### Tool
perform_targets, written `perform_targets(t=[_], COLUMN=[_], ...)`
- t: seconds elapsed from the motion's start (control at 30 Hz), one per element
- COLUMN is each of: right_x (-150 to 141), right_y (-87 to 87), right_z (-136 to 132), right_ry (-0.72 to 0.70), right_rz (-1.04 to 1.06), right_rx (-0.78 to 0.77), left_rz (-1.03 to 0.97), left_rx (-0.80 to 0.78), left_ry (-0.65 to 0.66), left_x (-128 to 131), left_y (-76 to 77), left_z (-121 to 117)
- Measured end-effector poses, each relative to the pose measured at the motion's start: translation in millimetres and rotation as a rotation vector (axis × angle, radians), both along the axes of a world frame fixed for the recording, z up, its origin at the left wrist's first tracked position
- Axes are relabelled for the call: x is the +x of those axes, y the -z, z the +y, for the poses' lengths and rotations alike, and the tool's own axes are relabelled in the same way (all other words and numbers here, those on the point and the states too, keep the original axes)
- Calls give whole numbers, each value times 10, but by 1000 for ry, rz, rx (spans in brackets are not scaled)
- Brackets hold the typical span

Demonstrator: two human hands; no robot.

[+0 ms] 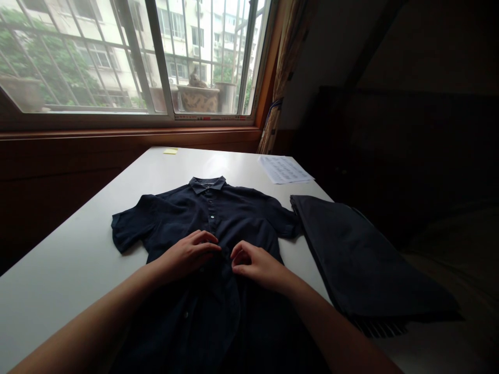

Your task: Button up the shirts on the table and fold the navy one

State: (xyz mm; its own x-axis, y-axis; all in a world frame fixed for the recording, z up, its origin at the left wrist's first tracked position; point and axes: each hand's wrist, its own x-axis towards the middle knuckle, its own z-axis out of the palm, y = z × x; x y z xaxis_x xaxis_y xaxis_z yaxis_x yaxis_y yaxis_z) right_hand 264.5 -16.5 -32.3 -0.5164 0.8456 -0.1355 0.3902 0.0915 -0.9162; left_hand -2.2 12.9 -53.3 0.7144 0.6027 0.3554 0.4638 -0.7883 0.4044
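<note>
Squarely in the middle of the dial, taking the two hands as its centre, lies a navy short-sleeved shirt [222, 296], spread front side up on a white table [86, 249]. Its collar [200, 185] sits near twelve o'clock, folded down at the points; one sleeve [132, 222] reaches out towards ten o'clock and the other [284, 218] towards two. A pale button [212, 216] shows on the front, between the collar and the hands.

The left hand [192, 253] is over the shirt's front, palm down, its fingers bent and close together, with the fingertips towards three o'clock. Its thumb is hidden, so I cannot tell whether it pinches the cloth. The right hand [258, 264] faces it just across the front, thumb and forefinger curved into a loose hook with a small dark gap between; whether any fabric is nipped there, I cannot tell. The hands are near each other but apart.

At three o'clock a folded dark garment [362, 254] lies along the table's side, close to the nearer sleeve, and a striped edge [382, 328] shows below it. Printed sheets [286, 170] lie between one and two o'clock, a yellow note [170, 151] at eleven. Beyond the table are a barred window [117, 62] and, towards one o'clock, a gathered curtain [277, 88].
</note>
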Motion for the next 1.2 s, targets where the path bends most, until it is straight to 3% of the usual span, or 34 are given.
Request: perform_targets(t=[0.5, 0.83, 1.2], right_x=[-80, -115, -130], right_y=[52, 8, -25], right_z=[-36, -61, -79], right_ry=[4, -6, -17], right_rz=[77, 43, -31], right_rx=[34, 104, 202], left_rz=[20, 77, -44], left_rx=[-58, -4, -190], left_ry=[46, 102, 78], left_x=[18, 39, -16], left_y=[-44, -90, -81], left_z=[-28, -74, -88])
